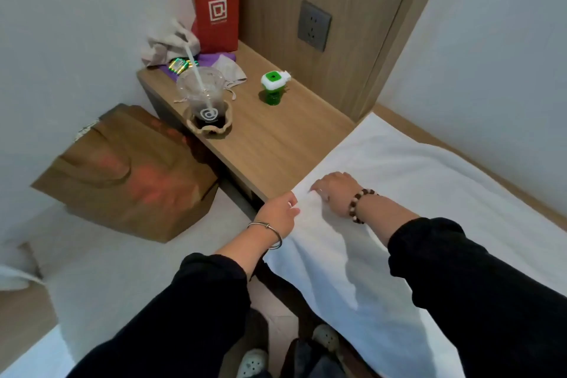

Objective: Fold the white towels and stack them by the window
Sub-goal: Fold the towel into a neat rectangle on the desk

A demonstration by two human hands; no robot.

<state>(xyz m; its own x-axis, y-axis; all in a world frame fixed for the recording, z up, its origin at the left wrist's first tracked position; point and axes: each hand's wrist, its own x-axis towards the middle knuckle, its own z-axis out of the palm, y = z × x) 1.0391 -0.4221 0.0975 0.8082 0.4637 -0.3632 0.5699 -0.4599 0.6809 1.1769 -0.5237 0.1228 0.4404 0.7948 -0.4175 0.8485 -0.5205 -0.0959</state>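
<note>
White towel (383, 224) lies spread flat to the right of the wooden side table (276, 144), its long edge running along the table's right side. The near end hangs down toward the person's legs. One corner sits at the table's near right corner, and both hands are there.

Left hand (277, 213): at the table's near corner, thumb and fingers pinching the towel's edge. The cloth lies directly right of this hand. Metal bangle (270, 232) on the wrist.

Right hand (336, 190): just right of the table's near corner, on top of the towel, knuckles up. Fingers curl down into the cloth and grip a small ridge of it. Bead bracelet (357, 204) on the wrist.

The hands are near each other but apart, with the towel corner bunched between them.

On the table:
- plastic cup (204, 98) with straw and dark drink, toward the left edge
- green device (274, 86), mid-table
- red paper bag (214, 0), at the far end

Brown paper bag (129, 175) lies left of the table and lower
</note>
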